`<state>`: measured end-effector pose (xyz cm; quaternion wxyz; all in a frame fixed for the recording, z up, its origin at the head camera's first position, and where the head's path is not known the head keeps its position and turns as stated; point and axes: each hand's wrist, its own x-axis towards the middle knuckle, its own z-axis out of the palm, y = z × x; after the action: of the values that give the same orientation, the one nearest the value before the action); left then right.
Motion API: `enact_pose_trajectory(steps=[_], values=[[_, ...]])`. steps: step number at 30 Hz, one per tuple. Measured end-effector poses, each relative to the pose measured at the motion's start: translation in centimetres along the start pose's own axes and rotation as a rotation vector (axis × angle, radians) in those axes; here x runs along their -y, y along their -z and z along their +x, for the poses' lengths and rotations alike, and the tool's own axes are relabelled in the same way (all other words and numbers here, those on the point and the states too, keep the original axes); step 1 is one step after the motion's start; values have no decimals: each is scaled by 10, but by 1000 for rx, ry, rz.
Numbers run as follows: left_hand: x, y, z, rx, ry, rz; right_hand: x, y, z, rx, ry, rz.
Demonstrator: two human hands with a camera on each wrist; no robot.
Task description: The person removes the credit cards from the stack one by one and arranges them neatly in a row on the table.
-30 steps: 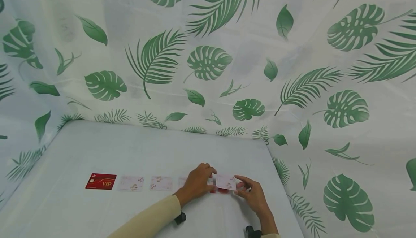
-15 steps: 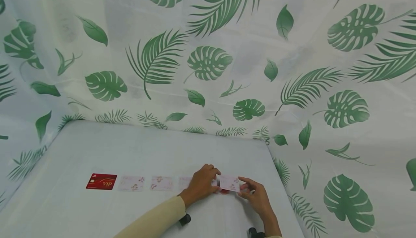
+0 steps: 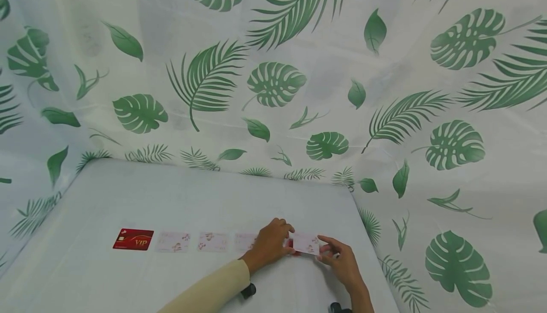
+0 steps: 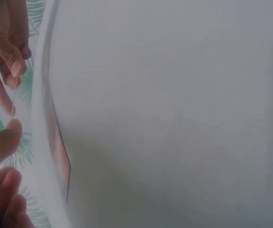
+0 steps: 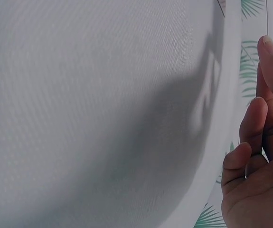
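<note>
A pale card with pink floral print [image 3: 306,243] is held between both hands above the white table. My left hand [image 3: 270,242] grips its left end with thumb and fingers, and my right hand [image 3: 343,261] pinches its right edge. A bit of red [image 3: 289,247] shows beside the left fingers, mostly hidden. In the left wrist view the held card [image 4: 15,97] appears edge-on as a thin line between the two hands. The right wrist view has the right thumb and fingers [image 5: 264,71] together at the card's edge.
Left of the hands, a row of cards lies on the white table [image 3: 179,199]: a red VIP card [image 3: 133,239], then pale floral cards [image 3: 173,241], [image 3: 212,241] and one [image 3: 245,241] partly covered by the left hand. A leaf-print sheet [image 3: 299,113] surrounds the table.
Both hands have shifted slightly to the right together with the pale card. Less red shows beneath the card, and more of the pale card beside the left hand is uncovered.
</note>
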<state>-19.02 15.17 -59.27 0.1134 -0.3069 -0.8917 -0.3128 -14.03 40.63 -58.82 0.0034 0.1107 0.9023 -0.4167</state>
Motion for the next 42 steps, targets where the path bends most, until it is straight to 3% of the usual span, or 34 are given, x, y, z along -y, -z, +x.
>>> enact_pose_trajectory(steps=[24,42], values=[[-17,-15,5,-11,-4,-9,-7,15,-7,-14,-66,-42],[-27,-29,10,-18,56,-44,-14,22,-7,-22,-89,-62]])
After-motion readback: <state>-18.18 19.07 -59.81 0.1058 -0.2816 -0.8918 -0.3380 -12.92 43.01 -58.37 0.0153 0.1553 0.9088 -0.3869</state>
